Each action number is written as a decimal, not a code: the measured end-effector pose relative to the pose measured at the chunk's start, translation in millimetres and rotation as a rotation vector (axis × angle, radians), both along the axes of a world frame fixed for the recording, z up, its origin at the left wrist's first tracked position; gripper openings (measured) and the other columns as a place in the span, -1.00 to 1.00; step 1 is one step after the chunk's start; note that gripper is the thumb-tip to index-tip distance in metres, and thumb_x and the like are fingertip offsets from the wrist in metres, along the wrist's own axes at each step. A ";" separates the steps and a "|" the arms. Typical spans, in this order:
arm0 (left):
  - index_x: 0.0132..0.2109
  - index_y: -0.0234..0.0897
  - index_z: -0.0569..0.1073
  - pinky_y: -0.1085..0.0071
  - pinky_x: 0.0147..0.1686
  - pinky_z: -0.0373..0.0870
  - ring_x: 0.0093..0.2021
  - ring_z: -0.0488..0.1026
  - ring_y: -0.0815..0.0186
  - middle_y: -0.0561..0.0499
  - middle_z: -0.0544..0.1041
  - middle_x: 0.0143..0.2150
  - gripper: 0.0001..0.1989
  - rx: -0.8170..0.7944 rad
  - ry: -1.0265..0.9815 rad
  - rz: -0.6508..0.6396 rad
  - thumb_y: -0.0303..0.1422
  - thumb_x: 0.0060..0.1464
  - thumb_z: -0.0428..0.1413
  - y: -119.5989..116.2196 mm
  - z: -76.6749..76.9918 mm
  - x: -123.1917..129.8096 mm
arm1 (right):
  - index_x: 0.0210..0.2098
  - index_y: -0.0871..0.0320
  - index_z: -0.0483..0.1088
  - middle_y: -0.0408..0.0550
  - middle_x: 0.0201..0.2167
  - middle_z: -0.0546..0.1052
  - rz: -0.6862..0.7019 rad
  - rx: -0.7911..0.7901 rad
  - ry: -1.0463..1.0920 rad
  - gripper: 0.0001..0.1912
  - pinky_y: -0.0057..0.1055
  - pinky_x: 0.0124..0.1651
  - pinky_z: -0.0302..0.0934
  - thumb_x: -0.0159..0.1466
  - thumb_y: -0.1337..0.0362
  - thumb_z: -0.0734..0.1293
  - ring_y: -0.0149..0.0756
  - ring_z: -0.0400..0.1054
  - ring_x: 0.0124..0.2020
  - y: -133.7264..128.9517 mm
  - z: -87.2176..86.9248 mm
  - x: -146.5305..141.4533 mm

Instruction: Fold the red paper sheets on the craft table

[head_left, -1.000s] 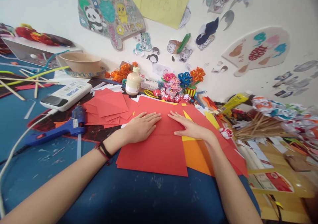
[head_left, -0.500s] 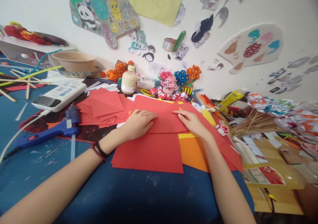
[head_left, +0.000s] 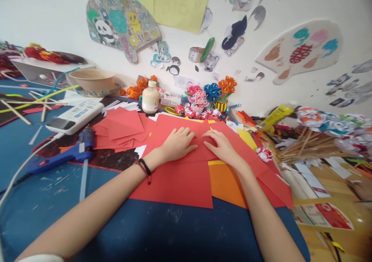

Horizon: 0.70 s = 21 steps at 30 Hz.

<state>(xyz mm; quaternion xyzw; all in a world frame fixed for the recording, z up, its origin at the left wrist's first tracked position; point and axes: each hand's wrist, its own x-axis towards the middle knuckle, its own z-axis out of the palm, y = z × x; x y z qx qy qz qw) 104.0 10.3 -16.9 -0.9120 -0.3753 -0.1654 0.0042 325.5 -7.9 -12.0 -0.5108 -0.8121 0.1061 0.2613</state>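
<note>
Left hand (head_left: 179, 143): part open, palm down, fingers bent and lying on the red paper; the thumb stands apart from the fingers, with nothing gripped between them.
Right hand (head_left: 219, 147): part open, fingers curved, thumb and forefinger separated by a small gap with nothing gripped between; the fingertips are at the paper, near the left hand's.
Red paper (head_left: 174, 184): flat beneath the 2 hands, at the front of the table; a straight line crosses it just below the hands, a fold or a sheet edge, I cannot tell which.
Orange paper (head_left: 228, 184): right of the red paper and partly covered by it, beneath the right forearm.
Wristbands (head_left: 145, 169): dark, around the left wrist.
Small red squares (head_left: 124, 126): a loose, overlapping pile beyond the left hand, to its left.
Glue gun (head_left: 84, 147): blue, lying left of the pile, with a pale stick (head_left: 83, 180) extending toward the table's front.
White device (head_left: 77, 116): behind the glue gun.
Bottle (head_left: 150, 98): cream-coloured, upright behind the papers.
Flowers (head_left: 212, 92): pink, blue and orange, 3 bunches side by side near the wall (head_left: 180, 47).
Table (head_left: 174, 231): blue, paint-flecked.
</note>
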 end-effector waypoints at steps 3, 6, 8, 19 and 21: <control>0.04 -0.26 0.36 0.23 -0.14 0.22 -0.08 0.32 0.12 -0.13 0.38 -0.08 -0.59 0.037 0.031 -0.037 -0.09 0.29 -0.15 -2.7 0.6 -1.0 | -0.08 0.02 0.41 -0.04 -0.04 0.46 0.016 -0.007 -0.030 -0.78 -0.14 0.10 0.17 0.28 0.30 0.26 -0.12 0.31 0.02 -0.1 -0.3 2.1; 0.04 -0.26 0.36 0.24 -0.14 0.22 -0.10 0.31 0.13 -0.13 0.37 -0.09 -0.59 0.028 0.039 -0.069 -0.09 0.29 -0.16 -3.5 2.3 -1.7 | -0.10 0.02 0.41 -0.04 -0.06 0.47 0.018 -0.025 -0.037 -0.79 -0.15 0.08 0.18 0.28 0.29 0.27 -0.13 0.31 0.00 -0.1 0.2 4.7; 0.05 -0.27 0.35 0.23 -0.14 0.22 -0.11 0.31 0.13 -0.13 0.36 -0.08 -0.59 0.022 0.039 -0.083 -0.10 0.29 -0.16 -3.9 2.9 -1.9 | -0.12 0.02 0.41 -0.05 -0.08 0.48 0.020 -0.034 -0.032 -0.81 -0.16 0.07 0.19 0.28 0.28 0.27 -0.14 0.33 -0.01 -0.1 0.8 6.5; 0.07 -0.28 0.35 0.25 -0.15 0.22 -0.15 0.33 0.15 -0.15 0.36 -0.08 -0.58 0.009 0.050 -0.159 -0.10 0.29 -0.16 -4.3 3.4 -3.1 | -0.18 0.01 0.42 -0.05 -0.11 0.49 0.035 -0.047 -0.023 -0.86 -0.14 0.05 0.21 0.27 0.23 0.27 -0.11 0.35 -0.04 -1.6 4.1 9.0; 0.06 -0.30 0.36 0.24 -0.15 0.21 -0.14 0.33 0.13 -0.16 0.37 -0.07 -0.58 0.018 0.057 -0.157 -0.11 0.29 -0.16 -5.2 3.9 -2.6 | -0.16 0.01 0.41 -0.05 -0.09 0.47 0.043 -0.053 -0.039 -0.85 -0.15 0.06 0.19 0.27 0.22 0.28 -0.11 0.33 -0.01 -2.1 3.4 8.9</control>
